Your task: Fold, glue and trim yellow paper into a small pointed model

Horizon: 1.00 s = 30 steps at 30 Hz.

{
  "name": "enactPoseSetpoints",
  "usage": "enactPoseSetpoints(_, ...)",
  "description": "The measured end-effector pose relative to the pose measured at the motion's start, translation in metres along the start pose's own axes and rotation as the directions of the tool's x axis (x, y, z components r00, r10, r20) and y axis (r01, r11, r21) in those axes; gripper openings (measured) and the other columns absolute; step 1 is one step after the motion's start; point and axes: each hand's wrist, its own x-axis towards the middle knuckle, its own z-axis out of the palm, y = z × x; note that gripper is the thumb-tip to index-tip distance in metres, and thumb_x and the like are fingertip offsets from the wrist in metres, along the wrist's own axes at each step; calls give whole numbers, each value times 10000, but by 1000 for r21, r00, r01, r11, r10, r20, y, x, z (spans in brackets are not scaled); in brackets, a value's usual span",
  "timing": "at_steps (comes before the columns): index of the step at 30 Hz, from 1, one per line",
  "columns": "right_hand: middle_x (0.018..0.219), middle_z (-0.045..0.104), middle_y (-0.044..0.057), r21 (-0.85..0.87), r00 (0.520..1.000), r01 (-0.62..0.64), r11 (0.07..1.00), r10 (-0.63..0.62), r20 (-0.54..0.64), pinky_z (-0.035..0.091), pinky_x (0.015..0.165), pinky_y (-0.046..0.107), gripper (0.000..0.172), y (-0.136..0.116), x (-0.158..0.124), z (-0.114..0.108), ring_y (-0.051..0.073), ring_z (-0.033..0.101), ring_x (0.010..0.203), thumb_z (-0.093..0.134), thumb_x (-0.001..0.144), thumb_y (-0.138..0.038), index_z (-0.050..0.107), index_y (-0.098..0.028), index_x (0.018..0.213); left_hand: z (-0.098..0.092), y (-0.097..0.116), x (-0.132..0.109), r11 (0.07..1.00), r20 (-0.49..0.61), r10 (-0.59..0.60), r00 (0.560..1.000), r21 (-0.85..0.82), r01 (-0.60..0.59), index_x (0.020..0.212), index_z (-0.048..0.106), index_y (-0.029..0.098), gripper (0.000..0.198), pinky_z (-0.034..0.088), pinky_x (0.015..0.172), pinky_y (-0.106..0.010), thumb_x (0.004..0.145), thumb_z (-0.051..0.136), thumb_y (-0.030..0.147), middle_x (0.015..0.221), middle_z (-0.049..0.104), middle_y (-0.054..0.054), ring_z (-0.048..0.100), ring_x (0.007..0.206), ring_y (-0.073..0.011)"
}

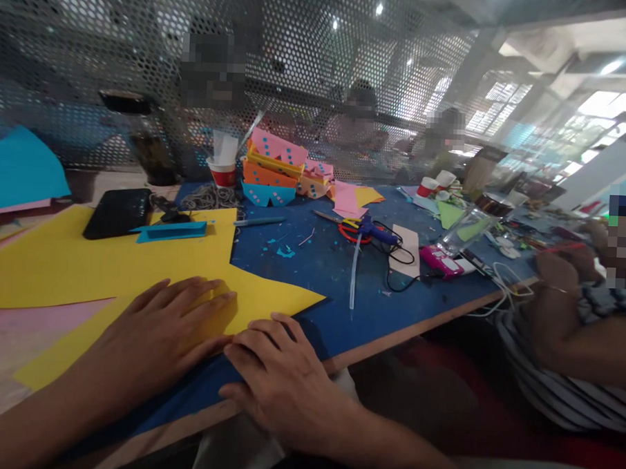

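Observation:
A large yellow paper sheet (273,298) lies near the front edge of the blue table, tapering to a point on its right. My left hand (168,325) rests flat on it, palm down with the fingers stretched out. Beside it, my right hand (281,371) bends its fingers over the sheet's near edge, its thumb lower at the table rim; the fingertips partly hide that edge. Behind my left hand are a folded blue paper strip (175,231) and a black phone (117,213), both on yellow paper.
Decorated paper pieces (271,170) stand stacked near a red-and-white cup (222,172). Scissors (339,220), a blue glue gun (378,232) and its cord lie right of centre, near a clear bottle (466,227). Another person's arm (558,314) is at the right. Perforated metal panels rise behind.

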Motion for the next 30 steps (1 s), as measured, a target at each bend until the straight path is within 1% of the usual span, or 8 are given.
enactPoseSetpoints(3,1416,766,81,12,1000,-3,1000,3,9,439,1328,480,332,1,0,0,257,615,1422,569,1230,-408,642,-170,1449,-2,1,2,999,-56,25,998,39,-23,1511,675,309,596,441,1160,-597,1199,289,638,1508,778,-101,651,1427,-401)
enactPoseSetpoints(6,1424,765,73,25,1000,-8,1000,8,9,434,1329,487,339,2,-1,0,259,607,1427,563,1232,-406,637,-170,1464,-3,1,3,998,-71,52,996,44,-49,1510,676,299,586,445,1148,-572,1206,295,625,1489,786,-95,653,1415,-394)
enactPoseSetpoints(12,1436,769,54,27,1000,-3,1000,2,10,377,1377,481,347,5,-5,1,252,585,1462,569,1231,-399,628,-188,1500,-2,2,0,1000,-29,2,1000,23,-2,1520,699,319,629,418,1206,-586,1200,280,662,1536,757,-100,633,1446,-398)
enactPoseSetpoints(15,1469,759,45,11,1000,-2,1000,1,10,348,1400,492,367,8,-6,2,251,569,1490,572,1230,-423,621,-216,1529,-3,3,0,1000,-8,-7,1000,7,7,1556,680,322,627,401,1236,-598,1192,310,674,1543,754,-106,628,1456,-408)
enactPoseSetpoints(19,1525,728,47,-13,1000,-13,1000,13,0,337,1412,512,414,10,-8,0,260,548,1516,565,1223,-502,628,-236,1533,-4,3,1,1000,-17,15,1000,4,-15,1546,669,323,588,397,1228,-607,1190,349,666,1537,765,-102,629,1466,-416)
enactPoseSetpoints(24,1566,701,35,-22,999,-31,999,31,-13,326,1418,530,385,12,-12,-4,269,522,1540,569,1220,-502,657,-253,1500,-5,3,2,1000,-27,2,1000,3,-2,1542,675,323,594,412,1220,-603,1183,352,670,1536,768,-100,634,1453,-412)
enactPoseSetpoints(28,1577,706,41,-21,997,-55,998,54,-47,335,1409,525,377,13,-15,-2,275,506,1557,612,1203,-504,675,-265,1488,-4,3,0,999,3,-26,1000,-28,26,1538,686,324,579,420,1224,-621,1169,398,666,1562,756,-101,623,1476,-419)
enactPoseSetpoints(30,1570,715,40,-9,992,-70,998,68,-103,358,1389,508,342,15,-17,-3,273,516,1551,636,1196,-478,693,-264,1457,-3,2,-1,998,21,-35,999,-49,36,1555,675,333,581,422,1234,-627,1159,422,675,1583,748,-91,612,1499,-418)
